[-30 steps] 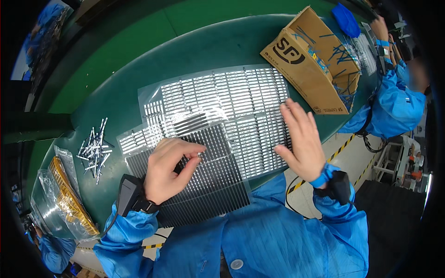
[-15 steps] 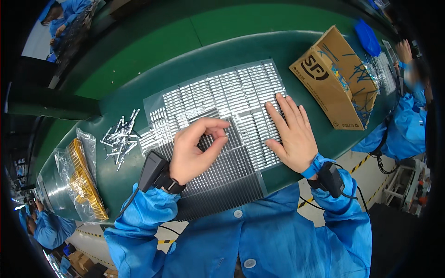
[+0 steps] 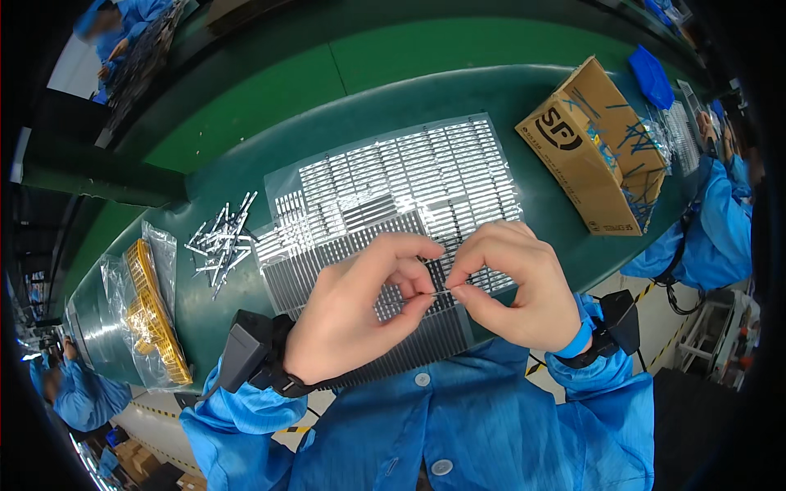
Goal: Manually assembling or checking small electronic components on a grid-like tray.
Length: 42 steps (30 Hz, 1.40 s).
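Note:
My left hand [image 3: 360, 309] is closed in a pinch, thumb against forefinger, on a thin strip [image 3: 440, 293]. From the other side my right hand [image 3: 524, 286] pinches the strip's opposite end, so it spans the small gap between my fingertips. Its exact kind is too small to make out. Both hands hover over a clear-backed sheet [image 3: 409, 164] covered in rows of small silvery strips. A dark ribbed area [image 3: 299, 286] covers its nearer part, partly hidden under my left hand.
Loose silvery strips [image 3: 219, 245] lie piled at the left. Beyond them is a yellow plastic part [image 3: 151, 315] in a clear bag. An open cardboard box [image 3: 573, 168] with blue sticks stands at the right on the green table [image 3: 385, 102]. Other people in blue work nearby.
My right hand has lifted off the sheet and come left to meet my left hand, its flat fingers now pinched. My left hand has moved slightly nearer and right; the strip now shows between them.

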Tool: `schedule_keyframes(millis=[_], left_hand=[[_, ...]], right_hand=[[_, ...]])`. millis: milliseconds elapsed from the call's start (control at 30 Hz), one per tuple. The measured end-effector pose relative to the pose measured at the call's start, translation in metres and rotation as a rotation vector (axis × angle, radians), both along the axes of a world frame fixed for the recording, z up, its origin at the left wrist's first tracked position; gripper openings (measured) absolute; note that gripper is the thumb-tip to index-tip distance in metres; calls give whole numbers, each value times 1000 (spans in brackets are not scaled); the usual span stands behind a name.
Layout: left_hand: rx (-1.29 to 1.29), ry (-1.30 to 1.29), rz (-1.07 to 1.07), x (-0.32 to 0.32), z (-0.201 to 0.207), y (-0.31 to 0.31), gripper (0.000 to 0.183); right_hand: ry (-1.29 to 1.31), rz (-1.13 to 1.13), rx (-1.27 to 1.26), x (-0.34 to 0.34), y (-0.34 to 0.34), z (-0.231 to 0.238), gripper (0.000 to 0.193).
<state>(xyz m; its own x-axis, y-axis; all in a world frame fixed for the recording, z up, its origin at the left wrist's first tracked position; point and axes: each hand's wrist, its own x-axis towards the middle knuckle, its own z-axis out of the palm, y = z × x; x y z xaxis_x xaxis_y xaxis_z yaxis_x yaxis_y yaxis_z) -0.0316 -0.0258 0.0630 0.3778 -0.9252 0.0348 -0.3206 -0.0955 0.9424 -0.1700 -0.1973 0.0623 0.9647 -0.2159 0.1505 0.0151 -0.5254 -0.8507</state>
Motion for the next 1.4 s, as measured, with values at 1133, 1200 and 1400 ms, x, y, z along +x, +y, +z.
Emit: schedule_keyframes(millis=[1133, 1200, 1400], left_hand=[[-278, -180, -77, 11, 25, 23, 25], [-281, -171, -67, 15, 27, 25, 24], [-261, -177, 27, 24, 12, 24, 22]], right_hand=[[-201, -480, -449, -9, -67, 47, 13], [-211, -671, -604, -24, -96, 62, 11], [356, -814, -1096, -52, -176, 36, 9]])
